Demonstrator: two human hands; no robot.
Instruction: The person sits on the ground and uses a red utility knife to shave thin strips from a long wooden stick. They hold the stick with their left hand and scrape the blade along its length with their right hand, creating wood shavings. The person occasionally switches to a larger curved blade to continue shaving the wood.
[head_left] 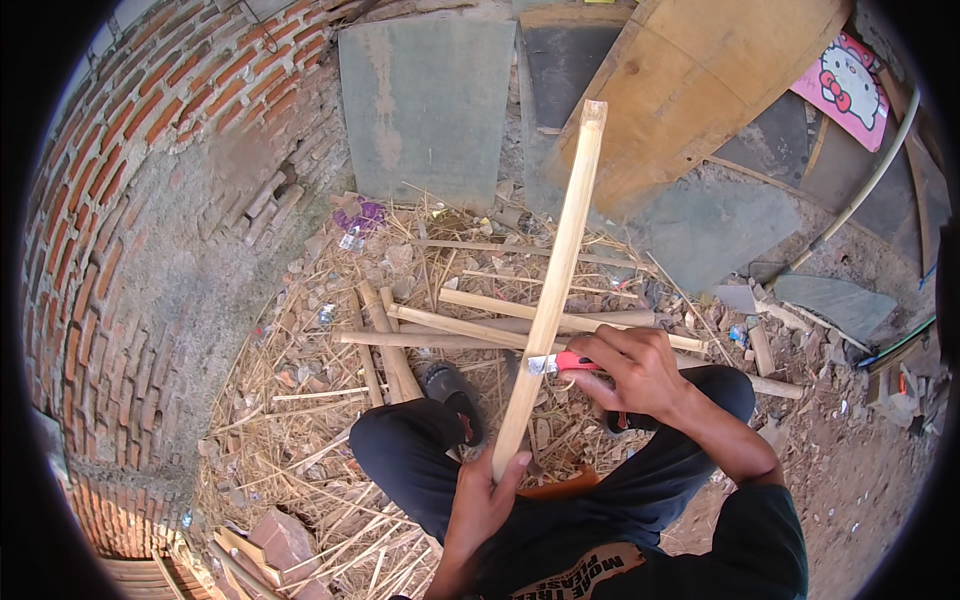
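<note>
Bright daylight; brick wall (125, 185) bowed by fisheye; corners black.

Open air is extending on both sides of the bamboo strip (561, 268) at its upper end, while the right hand (632, 370) and red cutter (570, 361) are blocking its lower stretch, left knee (388, 440) and right knee (728, 393) are flanking, and crossed poles (622, 318) are obstructing the ground beyond.

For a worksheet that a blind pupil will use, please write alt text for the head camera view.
A person's left-hand grip holds the lower end of a long pale strip, while the right-hand grip holds a red-handled cutter, its blade across the strip. Loose sticks lie on littered ground ahead, with a brick wall at left.
</note>
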